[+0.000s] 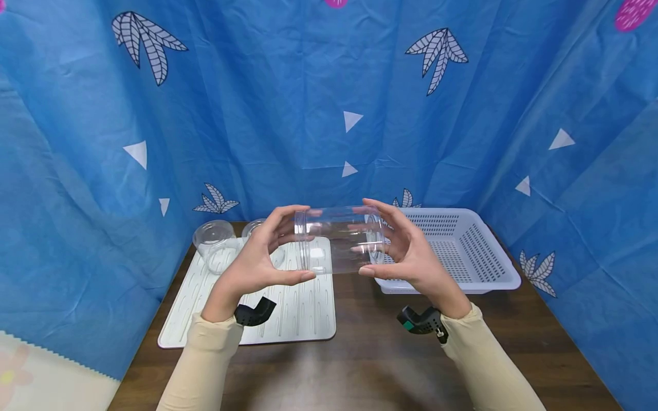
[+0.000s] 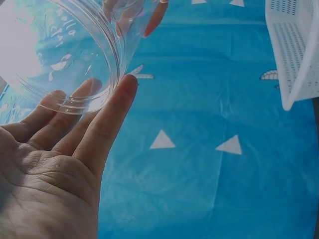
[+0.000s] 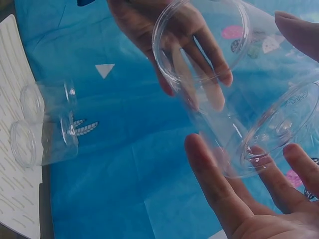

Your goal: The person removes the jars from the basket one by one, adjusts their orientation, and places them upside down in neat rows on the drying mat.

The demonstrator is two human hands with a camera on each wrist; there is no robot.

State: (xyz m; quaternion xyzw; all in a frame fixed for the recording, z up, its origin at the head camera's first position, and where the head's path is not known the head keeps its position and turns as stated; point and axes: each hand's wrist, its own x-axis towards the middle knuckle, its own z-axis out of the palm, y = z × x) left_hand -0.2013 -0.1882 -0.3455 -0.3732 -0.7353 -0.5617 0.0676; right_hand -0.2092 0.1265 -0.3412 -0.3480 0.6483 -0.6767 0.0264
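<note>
A clear plastic jar lies sideways in the air between both hands, over the table. Its ridged open mouth points left and its base points right. My left hand grips the mouth end, thumb in front and fingers behind. Around the base end curl the thumb and fingers of my right hand. Through the clear wall in the right wrist view, the fingers of the left hand show behind the jar. Embossed lettering appears on the base in the left wrist view.
Two more clear jars, one at the left and one partly behind the left hand, stand on a white ridged mat. A white perforated basket sits at the back right of the brown wooden table. Blue curtain surrounds the table.
</note>
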